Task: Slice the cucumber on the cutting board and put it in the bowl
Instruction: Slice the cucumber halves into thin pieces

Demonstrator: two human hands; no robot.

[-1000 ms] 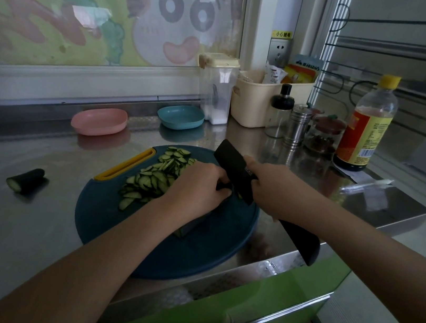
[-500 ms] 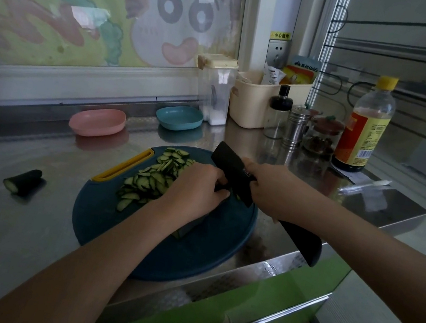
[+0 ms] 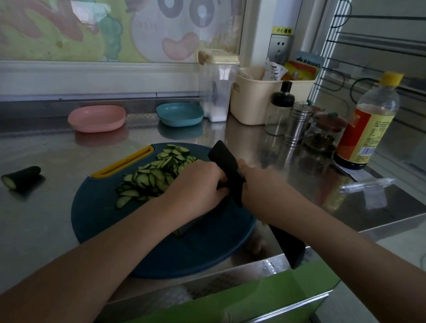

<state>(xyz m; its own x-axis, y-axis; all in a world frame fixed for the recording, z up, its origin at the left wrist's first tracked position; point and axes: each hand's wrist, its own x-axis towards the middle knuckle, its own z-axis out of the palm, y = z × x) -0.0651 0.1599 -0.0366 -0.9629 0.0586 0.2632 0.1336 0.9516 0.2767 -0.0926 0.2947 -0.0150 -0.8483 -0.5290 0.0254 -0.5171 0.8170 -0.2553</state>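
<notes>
A round dark blue cutting board (image 3: pixel 192 257) lies on the steel counter. A pile of thin cucumber slices (image 3: pixel 154 174) covers its far left part. My left hand (image 3: pixel 197 186) rests with curled fingers on the uncut cucumber, which it almost wholly hides. My right hand (image 3: pixel 262 193) grips a black knife (image 3: pixel 224 160), whose blade stands against my left fingers and whose handle end (image 3: pixel 288 248) sticks out toward me. A pink bowl (image 3: pixel 96 117) and a teal bowl (image 3: pixel 179 114) sit behind the board.
A cut cucumber end (image 3: pixel 21 177) lies on the counter left of the board. At the back right stand a clear container (image 3: pixel 217 87), a cream basket (image 3: pixel 254 101), shakers (image 3: pixel 298 121) and a sauce bottle (image 3: pixel 366 123). The counter edge runs close to the board's near side.
Both hands and the knife stay at nearly the same spot on the board. The slice pile looks unchanged.
</notes>
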